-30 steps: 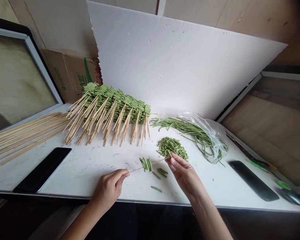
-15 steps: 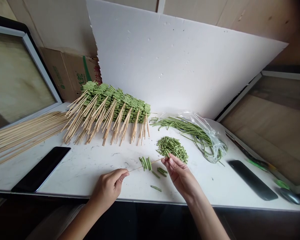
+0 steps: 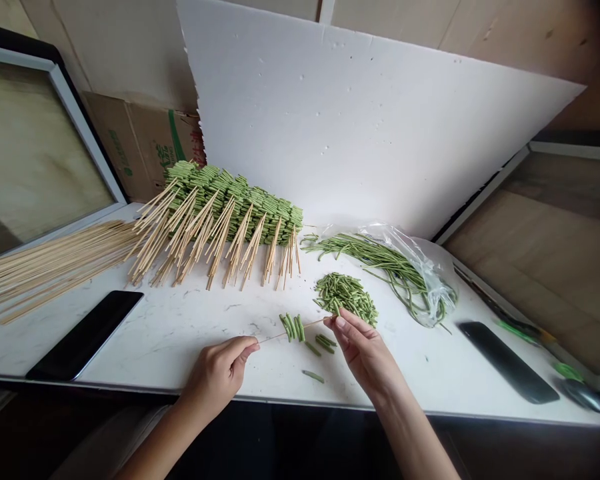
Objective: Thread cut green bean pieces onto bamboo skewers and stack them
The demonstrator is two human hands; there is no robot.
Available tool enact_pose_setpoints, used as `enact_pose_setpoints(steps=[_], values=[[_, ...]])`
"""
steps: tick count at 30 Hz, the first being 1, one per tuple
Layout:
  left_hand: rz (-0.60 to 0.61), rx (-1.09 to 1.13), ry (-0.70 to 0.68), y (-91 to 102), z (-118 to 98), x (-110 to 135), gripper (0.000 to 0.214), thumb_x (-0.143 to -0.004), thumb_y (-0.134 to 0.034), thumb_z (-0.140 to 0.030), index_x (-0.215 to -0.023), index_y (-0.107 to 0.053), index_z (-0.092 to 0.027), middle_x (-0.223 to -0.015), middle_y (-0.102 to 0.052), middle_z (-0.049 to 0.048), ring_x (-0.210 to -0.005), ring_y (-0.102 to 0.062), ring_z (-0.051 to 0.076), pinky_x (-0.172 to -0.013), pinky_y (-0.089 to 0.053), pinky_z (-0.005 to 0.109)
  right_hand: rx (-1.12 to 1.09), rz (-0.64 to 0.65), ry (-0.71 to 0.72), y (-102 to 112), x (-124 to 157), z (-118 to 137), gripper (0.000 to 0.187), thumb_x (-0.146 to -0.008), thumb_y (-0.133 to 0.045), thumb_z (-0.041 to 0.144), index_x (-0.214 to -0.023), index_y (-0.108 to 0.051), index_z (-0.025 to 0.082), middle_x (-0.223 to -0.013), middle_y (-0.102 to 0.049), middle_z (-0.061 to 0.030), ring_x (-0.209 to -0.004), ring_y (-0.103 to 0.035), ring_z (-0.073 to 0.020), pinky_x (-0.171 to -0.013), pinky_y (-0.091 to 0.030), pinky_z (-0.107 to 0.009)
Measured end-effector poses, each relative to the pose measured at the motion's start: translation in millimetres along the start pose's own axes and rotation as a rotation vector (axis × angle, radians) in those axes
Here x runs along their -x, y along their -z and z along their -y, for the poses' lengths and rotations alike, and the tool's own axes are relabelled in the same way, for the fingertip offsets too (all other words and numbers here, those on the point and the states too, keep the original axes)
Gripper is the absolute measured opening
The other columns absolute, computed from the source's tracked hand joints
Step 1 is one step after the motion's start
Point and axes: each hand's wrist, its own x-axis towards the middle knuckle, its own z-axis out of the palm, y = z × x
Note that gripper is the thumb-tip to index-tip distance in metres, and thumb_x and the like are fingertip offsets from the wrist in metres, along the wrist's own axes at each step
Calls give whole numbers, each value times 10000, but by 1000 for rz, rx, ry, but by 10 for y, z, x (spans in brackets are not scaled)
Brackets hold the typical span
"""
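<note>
Pinched in my left hand [image 3: 225, 367] is the end of a thin bamboo skewer [image 3: 271, 339], held slantwise over the white table. Several short green bean pieces [image 3: 293, 327] are threaded side by side along its middle. At the skewer's other end, my right hand [image 3: 359, 343] closes thumb and fingers on one more bean piece [image 3: 337, 311]; whether the tip has pierced it is hard to see. Below lie a few loose bean pieces [image 3: 325, 343] and a single one [image 3: 313, 377] nearer the edge. Just behind my right hand is a heap of cut beans [image 3: 347, 293].
Finished bean skewers [image 3: 230, 200] are stacked at the back left, sticks forward. Bare skewers [image 3: 55, 260] lie at far left, near a black phone [image 3: 87, 333]. Long beans [image 3: 380, 259] spill from a plastic bag [image 3: 437, 293]. A dark flat object [image 3: 509, 363] rests at right.
Both hands keep nearly the same pose on the skewer and bean piece. The whole view has shifted slightly.
</note>
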Motion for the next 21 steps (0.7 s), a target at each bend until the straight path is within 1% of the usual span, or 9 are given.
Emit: enact_pose_setpoints(steps=[6,13,16,21], values=[[-8,-7,-27,5,-26,-24,140,-998,-558,-147,-1016,-687,-199,-893,-805,20,-782,-780,150,-724,-610,206,61,-35,54,3,15,-6,398,-571,-999,290,-916,-819,207,-885,-820,-67,-946,-775,-241,-1056,-531,-417],[1,-9,-27,15,-21,-15,146,-997,-554,-143,-1006,-687,-204,-878,-801,14,-769,-776,146,-713,-607,205,141,-32,68,33,22,-13,371,-606,-983,295,-927,-817,210,-890,-819,-76,-968,-770,-258,-1076,-513,-442],[4,-7,-23,7,-1,6,148,-997,-558,-141,-1026,-687,-206,-895,-804,16,-783,-778,148,-722,-609,210,129,-17,64,21,22,0,376,-616,-978,307,-943,-818,212,-904,-818,-74,-985,-766,-264,-1098,-503,-455],[-27,7,-22,-9,14,5,146,-991,-572,-138,-1046,-689,-206,-925,-808,25,-825,-784,158,-751,-615,218,93,16,100,-14,20,6,340,-668,-949,373,-943,-822,219,-911,-806,-55,-973,-757,-241,-1101,-511,-433]])
